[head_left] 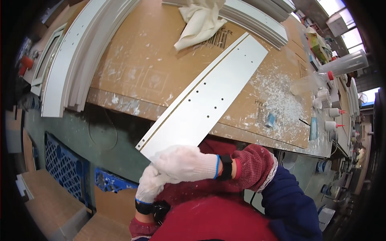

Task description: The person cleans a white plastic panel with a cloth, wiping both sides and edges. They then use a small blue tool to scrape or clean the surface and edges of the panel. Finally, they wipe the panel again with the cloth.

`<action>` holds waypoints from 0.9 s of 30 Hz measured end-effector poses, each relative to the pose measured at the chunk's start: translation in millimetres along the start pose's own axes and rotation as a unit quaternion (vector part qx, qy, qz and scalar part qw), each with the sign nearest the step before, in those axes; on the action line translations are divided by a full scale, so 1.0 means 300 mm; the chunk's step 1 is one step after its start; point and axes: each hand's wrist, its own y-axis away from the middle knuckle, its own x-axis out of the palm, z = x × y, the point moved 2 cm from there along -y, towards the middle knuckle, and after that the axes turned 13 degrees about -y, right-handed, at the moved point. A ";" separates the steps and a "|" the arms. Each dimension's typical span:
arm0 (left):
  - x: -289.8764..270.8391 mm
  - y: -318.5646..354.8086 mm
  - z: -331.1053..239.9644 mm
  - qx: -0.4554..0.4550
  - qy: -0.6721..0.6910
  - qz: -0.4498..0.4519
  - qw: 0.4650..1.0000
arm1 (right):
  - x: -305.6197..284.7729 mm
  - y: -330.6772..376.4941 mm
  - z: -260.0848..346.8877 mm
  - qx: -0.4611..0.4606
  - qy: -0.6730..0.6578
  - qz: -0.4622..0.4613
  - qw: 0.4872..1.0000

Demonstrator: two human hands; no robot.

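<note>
Two red-tipped bottles hide their contents; your gloved left hand and right hand meet at a white panel, grip unclear.

Your desk is covered with brown cardboard, on which a drilled white panel lies slantwise, its near end jutting past the edge toward you. To your left, a stack of long white boards overhangs too; across from you, a crumpled cream cloth lies by further white strips. White flakes and a small blue piece lie to your right.
</note>
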 end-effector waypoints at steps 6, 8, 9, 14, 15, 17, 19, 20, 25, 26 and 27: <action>0.020 -0.021 0.015 -0.005 0.055 -0.026 0.998 | -0.362 0.261 -0.139 0.205 -0.082 -0.238 0.946; 0.014 -0.029 0.024 0.016 0.078 -0.024 0.997 | -0.446 0.351 -0.162 0.336 -0.180 -0.299 0.875; 0.014 -0.034 0.031 0.026 0.090 -0.025 0.995 | -0.462 0.418 -0.200 0.345 -0.160 -0.332 0.863; 0.013 -0.064 0.034 0.026 0.109 -0.047 0.993 | -0.524 0.642 -0.291 0.382 -0.051 -0.432 0.815; 0.020 -0.067 0.026 0.029 0.114 -0.051 0.992 | -0.527 0.676 -0.319 0.404 -0.071 -0.429 0.805; 0.029 -0.063 0.016 0.026 0.137 -0.060 0.988 | -0.543 0.733 -0.353 0.451 -0.097 -0.426 0.778; 0.037 -0.078 0.011 0.023 0.147 -0.058 0.987 | -0.553 0.699 -0.328 0.446 -0.109 -0.445 0.769; 0.038 -0.077 0.010 0.028 0.156 -0.063 0.985 | -0.555 0.694 -0.338 0.436 -0.089 -0.439 0.781; 0.057 -0.088 0.005 0.046 0.175 -0.067 0.981 | -0.610 0.553 -0.304 0.250 0.006 -0.365 0.897; 0.051 -0.078 0.015 0.039 0.159 -0.086 0.983 | -0.594 0.480 -0.298 0.198 0.004 -0.329 0.923; 0.050 -0.081 0.020 0.035 0.159 -0.082 0.983 | -0.567 0.420 -0.296 0.145 0.074 -0.266 0.950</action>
